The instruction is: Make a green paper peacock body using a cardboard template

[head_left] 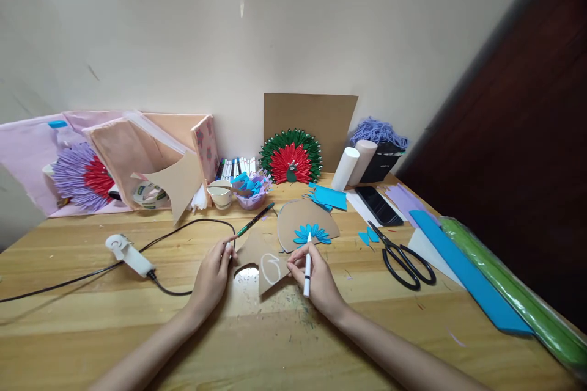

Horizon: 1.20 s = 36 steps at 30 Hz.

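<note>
My right hand point(316, 278) is closed around a white marker pen point(307, 269), its tip pointing up toward a fan-shaped cardboard piece point(302, 220) with blue paper petals point(310, 235) glued on. My left hand point(211, 275) rests with fingers curled, pinning the left edge of a brown cardboard cutout point(259, 256) that carries a white drawn oval. A green-tipped paintbrush point(255, 219) lies just beyond it.
A glue gun point(128, 253) with black cord lies left. Black scissors point(403, 256), a phone point(378, 204), blue point(468, 272) and green paper rolls point(513, 293) sit right. A red-green paper peacock point(290, 157), markers, cups and folded cloth line the wall.
</note>
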Each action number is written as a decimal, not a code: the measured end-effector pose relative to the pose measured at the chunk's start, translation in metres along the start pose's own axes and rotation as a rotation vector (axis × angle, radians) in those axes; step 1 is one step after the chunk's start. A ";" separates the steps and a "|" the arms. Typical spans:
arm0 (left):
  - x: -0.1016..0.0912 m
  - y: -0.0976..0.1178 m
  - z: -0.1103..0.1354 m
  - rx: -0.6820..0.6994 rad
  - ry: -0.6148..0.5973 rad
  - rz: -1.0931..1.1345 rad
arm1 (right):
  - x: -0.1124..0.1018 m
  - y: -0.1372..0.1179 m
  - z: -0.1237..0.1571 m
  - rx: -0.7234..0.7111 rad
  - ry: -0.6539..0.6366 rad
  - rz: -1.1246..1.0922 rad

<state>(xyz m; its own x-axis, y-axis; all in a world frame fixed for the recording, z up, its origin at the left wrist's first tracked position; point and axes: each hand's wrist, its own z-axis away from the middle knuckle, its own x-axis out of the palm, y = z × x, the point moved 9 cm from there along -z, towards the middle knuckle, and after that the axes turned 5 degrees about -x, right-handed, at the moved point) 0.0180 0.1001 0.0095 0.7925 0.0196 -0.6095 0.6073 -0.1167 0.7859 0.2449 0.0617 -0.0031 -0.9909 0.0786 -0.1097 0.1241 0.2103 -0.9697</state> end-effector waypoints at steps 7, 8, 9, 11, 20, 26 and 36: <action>0.003 0.001 0.003 -0.026 -0.052 0.124 | -0.005 -0.006 0.001 -0.078 -0.056 0.236; 0.005 0.003 0.005 -0.017 -0.073 0.112 | -0.009 -0.006 0.002 -0.076 -0.045 0.233; 0.007 0.006 0.007 0.010 -0.080 0.074 | -0.011 -0.006 0.003 -0.076 -0.034 0.213; 0.010 0.016 0.013 0.105 -0.096 -0.020 | -0.011 -0.007 0.007 -0.091 -0.039 0.133; 0.031 0.044 0.038 0.329 -0.238 -0.100 | 0.031 -0.008 0.035 -0.035 -0.364 -0.188; 0.030 0.047 0.037 0.381 -0.237 -0.090 | 0.034 -0.010 0.033 -0.014 -0.367 -0.250; 0.033 0.064 0.050 0.684 -0.220 -0.200 | 0.032 -0.002 0.025 0.099 -0.396 -0.339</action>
<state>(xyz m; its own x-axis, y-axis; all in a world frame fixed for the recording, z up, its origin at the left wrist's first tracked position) 0.0808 0.0439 0.0347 0.5972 -0.0853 -0.7975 0.5116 -0.7253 0.4607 0.2120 0.0396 -0.0105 -0.9211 -0.3555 0.1586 -0.1936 0.0651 -0.9789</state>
